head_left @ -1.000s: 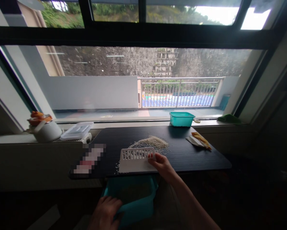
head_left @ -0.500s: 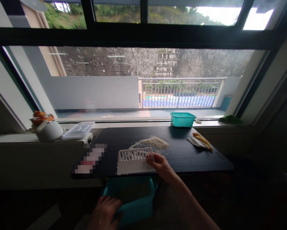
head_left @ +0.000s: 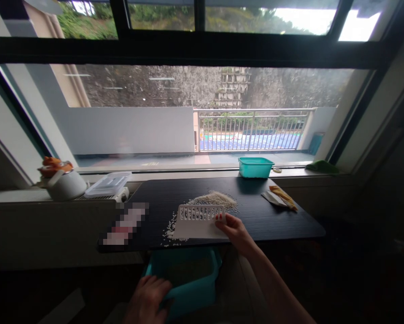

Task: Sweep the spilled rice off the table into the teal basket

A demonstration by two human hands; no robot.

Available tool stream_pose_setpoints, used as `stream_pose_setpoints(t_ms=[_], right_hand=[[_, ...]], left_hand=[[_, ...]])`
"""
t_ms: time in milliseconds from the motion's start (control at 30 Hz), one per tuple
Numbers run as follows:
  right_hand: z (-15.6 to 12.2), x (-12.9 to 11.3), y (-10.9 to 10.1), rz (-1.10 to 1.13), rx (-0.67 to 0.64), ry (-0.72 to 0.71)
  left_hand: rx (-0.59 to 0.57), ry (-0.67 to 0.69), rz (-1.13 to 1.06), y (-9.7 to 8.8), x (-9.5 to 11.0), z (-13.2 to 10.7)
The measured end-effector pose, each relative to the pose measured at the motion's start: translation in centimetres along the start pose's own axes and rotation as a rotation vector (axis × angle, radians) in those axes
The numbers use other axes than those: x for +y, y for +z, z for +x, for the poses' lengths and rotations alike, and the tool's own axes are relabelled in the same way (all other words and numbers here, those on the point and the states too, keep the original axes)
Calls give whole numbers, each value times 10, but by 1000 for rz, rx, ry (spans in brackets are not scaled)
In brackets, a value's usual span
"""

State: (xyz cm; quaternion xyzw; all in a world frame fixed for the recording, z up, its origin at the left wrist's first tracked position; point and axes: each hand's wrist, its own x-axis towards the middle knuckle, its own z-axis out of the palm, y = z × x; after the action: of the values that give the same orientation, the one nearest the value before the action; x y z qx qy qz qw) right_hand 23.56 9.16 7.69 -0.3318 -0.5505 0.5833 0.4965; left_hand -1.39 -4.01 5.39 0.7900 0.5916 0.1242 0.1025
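Note:
My right hand (head_left: 233, 230) is closed on the right end of a white plastic plate with a row of slots (head_left: 199, 228), thumb on its near face. The plate stands tilted on the dark table, its lower edge near the front. Behind it lies a heap of white grains like rice (head_left: 218, 199). Loose grains (head_left: 170, 229) are scattered at its left end. Below the table edge, my left hand (head_left: 151, 294) grips the near left rim of a teal plastic tub (head_left: 195, 294). Grains lie dimly inside the tub; my left fingertips are partly hidden.
The black table (head_left: 252, 222) meets the window sill. At its back stands another teal tub (head_left: 256, 168). A yellow and white packet (head_left: 279, 198) lies on the right. To the left are a grey-white pot (head_left: 66, 185) and a clear plastic lid (head_left: 109, 184). A blurred patch covers something at the table's left.
My right hand has moved the slotted plate right and slightly back from the table's front edge, uncovering loose grains at its left. My left hand stays on the tub's rim.

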Motion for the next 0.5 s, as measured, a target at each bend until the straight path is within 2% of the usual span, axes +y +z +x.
stream_pose_setpoints(t_ms=[167, 500], right_hand=[[1, 1, 1, 13, 4, 39], [11, 9, 16, -25, -23, 5]], left_hand=[[2, -13, 6, 1, 0, 0], [-10, -44, 4, -1, 0, 1]])
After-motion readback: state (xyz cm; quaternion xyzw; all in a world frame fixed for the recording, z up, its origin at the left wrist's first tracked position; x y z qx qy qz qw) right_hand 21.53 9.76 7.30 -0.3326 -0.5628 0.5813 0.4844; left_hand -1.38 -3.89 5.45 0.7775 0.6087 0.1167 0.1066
